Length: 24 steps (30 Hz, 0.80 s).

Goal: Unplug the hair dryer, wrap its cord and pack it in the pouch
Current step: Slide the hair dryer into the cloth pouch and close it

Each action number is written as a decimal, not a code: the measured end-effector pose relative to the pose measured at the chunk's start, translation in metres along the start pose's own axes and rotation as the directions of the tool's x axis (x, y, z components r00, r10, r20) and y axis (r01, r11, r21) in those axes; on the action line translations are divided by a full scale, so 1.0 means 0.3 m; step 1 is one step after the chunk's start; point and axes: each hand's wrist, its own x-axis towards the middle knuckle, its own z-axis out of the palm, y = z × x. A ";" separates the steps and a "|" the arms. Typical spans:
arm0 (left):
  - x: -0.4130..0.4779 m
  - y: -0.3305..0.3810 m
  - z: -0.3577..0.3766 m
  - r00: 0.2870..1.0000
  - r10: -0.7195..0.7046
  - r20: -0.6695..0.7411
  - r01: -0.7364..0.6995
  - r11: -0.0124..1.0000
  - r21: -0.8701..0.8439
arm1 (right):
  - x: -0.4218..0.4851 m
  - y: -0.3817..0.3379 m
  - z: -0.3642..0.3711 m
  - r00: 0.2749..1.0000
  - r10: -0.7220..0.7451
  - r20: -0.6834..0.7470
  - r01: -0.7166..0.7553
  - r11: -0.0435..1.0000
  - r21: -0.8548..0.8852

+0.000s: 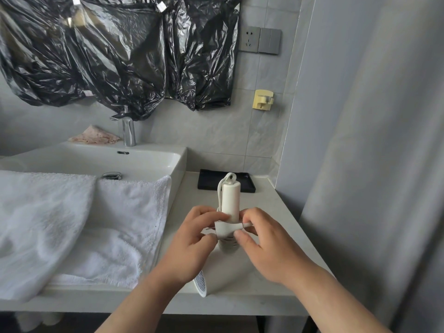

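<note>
Dryer (230,200): white, hard plastic, lying on the worktop (271,212) right of the sink (144,157), handle pointing away toward the black tray (206,181), grille end (200,281) nearest the person. Looks light and rigid; smooth shell, likely slippery, so best held round the handle.

Cord (219,188): white, pliable, looped along the handle; should bend easily but may spring loose if let go.

Plug (227,228): off the wall socket (249,39), pressed across the handle.

Left hand (192,239): grip pinched on the plug end. Right hand (266,239): fingers closed on the cord beside the plug.

Pouch: not in view.
</note>
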 end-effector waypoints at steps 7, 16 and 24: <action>0.016 0.005 -0.017 0.999 0.027 0.045 -0.027 1.000 0.002 | 0.005 0.013 -0.012 0.993 0.054 -0.102 -0.034 0.982 0.187; 0.067 0.002 0.025 0.987 0.160 -0.032 -0.137 0.922 0.363 | 0.023 -0.008 -0.015 0.991 0.045 -0.127 -0.030 0.993 0.118; 0.064 -0.008 0.046 0.980 0.181 -0.085 -0.135 0.913 0.385 | 0.040 0.010 -0.005 0.974 -0.010 -0.228 0.040 0.991 0.125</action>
